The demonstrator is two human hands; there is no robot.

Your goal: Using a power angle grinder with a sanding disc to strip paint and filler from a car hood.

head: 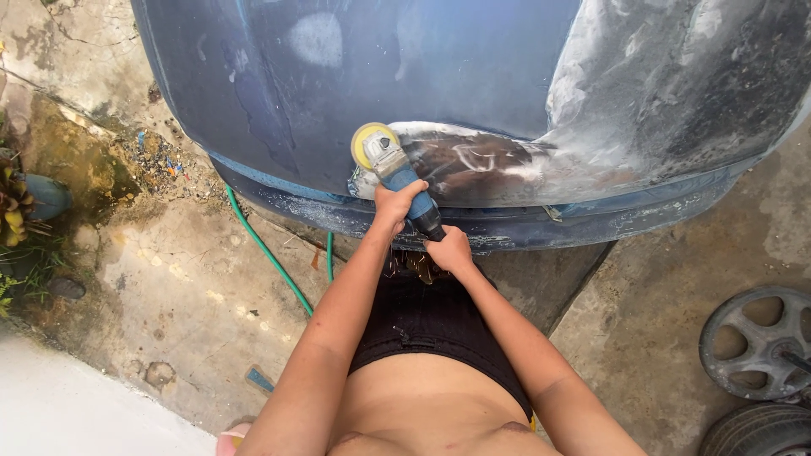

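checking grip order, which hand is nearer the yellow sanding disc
Left. The left hand grips the blue sander body just behind the yellow disc; the right hand holds the tail end, farther back.

Green hose (269,253) snaking over stained, cracked concrete ground (177,287); bare alloy wheel rim (754,342) at right, tyre (760,431) just below it; leafy plant (15,211) at left edge; pale slab (76,409) in lower left corner
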